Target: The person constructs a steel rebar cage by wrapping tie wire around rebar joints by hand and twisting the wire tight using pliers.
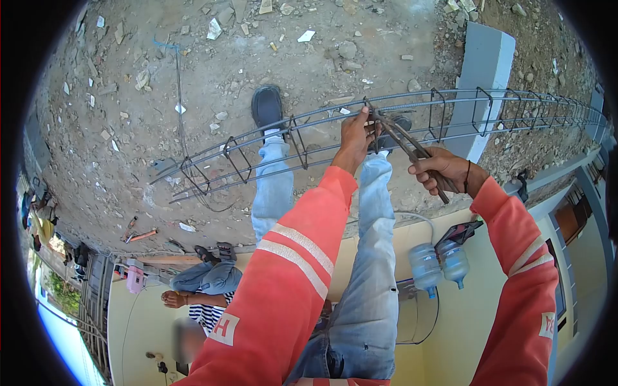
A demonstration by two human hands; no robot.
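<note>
A long rebar cage of steel bars and square stirrups runs across the view over dirt ground. My left hand pinches the upper bar of the cage where a stirrup crosses it. My right hand is shut on the handles of a pair of pincers, whose jaws meet the same joint beside my left fingers. Both arms wear orange sleeves with reflective stripes. My legs in jeans and dark shoes stand under the cage.
A person in a striped shirt and jeans sits near a yellow wall. Two water bottles hang close to that wall. A grey concrete block lies behind the cage. Rubble and a red-handled tool are scattered on the ground.
</note>
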